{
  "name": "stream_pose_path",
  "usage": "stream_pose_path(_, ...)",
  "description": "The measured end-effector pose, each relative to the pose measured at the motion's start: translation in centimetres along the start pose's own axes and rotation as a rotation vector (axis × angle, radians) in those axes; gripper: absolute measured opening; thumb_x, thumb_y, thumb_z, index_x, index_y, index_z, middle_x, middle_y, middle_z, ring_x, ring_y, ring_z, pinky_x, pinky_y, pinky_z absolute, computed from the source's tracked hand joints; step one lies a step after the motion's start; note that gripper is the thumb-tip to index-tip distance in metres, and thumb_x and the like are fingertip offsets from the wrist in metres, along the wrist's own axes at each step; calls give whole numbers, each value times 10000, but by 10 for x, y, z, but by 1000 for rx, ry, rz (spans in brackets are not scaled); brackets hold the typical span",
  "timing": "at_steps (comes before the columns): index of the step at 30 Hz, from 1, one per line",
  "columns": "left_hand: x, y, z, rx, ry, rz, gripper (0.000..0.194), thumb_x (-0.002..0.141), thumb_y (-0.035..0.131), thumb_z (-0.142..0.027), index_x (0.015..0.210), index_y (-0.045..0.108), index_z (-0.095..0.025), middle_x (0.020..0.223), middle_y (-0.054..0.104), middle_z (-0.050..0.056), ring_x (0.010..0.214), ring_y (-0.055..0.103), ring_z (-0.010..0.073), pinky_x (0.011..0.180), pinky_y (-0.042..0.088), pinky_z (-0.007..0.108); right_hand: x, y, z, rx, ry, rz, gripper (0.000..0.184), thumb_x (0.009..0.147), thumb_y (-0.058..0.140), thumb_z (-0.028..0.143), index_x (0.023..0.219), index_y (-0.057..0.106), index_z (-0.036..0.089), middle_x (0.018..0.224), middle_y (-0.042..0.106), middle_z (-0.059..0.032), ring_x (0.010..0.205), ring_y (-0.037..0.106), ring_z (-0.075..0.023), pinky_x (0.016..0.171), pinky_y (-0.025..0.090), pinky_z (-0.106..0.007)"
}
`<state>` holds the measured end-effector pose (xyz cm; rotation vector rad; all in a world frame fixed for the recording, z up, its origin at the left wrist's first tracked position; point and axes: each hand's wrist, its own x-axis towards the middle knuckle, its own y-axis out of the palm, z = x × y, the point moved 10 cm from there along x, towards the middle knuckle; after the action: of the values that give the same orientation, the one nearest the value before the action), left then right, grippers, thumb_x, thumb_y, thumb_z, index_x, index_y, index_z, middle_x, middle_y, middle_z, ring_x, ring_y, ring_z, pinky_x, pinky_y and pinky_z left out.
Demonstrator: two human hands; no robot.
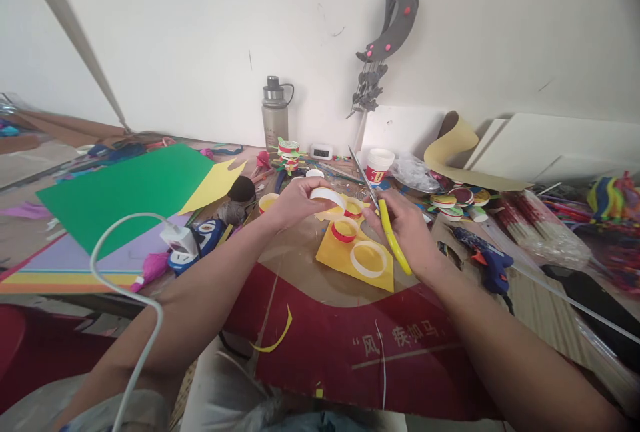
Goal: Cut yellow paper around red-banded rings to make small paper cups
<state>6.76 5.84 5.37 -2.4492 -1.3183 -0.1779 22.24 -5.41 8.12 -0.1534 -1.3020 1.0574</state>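
Note:
My left hand [295, 207] pinches a white paper ring [331, 197], which looks like a cut slice of a paper cup, above the work board. In my right hand [411, 232] are scissors with yellow handles [394, 245], their blades pointing up and away to the left. Whether the blades are parted is hard to tell. Below both hands lies a piece of yellow paper [327, 255]. A red-sided ring [344, 237] and another white ring [354, 264] rest on it. The right fingertips are close to the rings but appear apart from the held one.
Green paper [125, 192] and a power strip [185, 259] are at left. A bottle [275, 119] and a paper cup [379, 169] stand by the wall. At right lie a blue glue gun [493, 265] and a black phone-like object [585, 299]. A white cable [155, 305] crosses my left arm.

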Motion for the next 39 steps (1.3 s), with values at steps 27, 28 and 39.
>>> stream_pose_path(27, -2, 10, 8, -585, -52, 67, 514, 679, 962, -494, 1020, 719, -195, 954, 762, 26, 802, 707, 159, 723, 571, 281, -6, 14, 9, 14, -76, 64, 459, 987, 634, 609, 1213, 556, 217, 1122, 587, -140, 1014, 616, -314, 894, 567, -493)
stream_pose_path(28, -2, 9, 7, -593, -50, 58, 496, 682, 961, -488, 1003, 723, -195, 936, 756, 22, 798, 702, 155, 721, 567, 277, -7, 15, 10, -9, -92, 64, 455, 986, 637, 603, 1205, 563, 211, 1132, 588, -149, 1014, 622, -318, 889, 575, -499)
stream_pose_path(39, -1, 12, 7, -567, -4, 86, 438, 658, 975, -475, 925, 780, -187, 907, 727, 13, 818, 655, 132, 787, 488, 265, -12, 19, 10, -161, -175, 19, 425, 1005, 605, 589, 1199, 624, 211, 1171, 624, -171, 1052, 669, -341, 920, 615, -523)
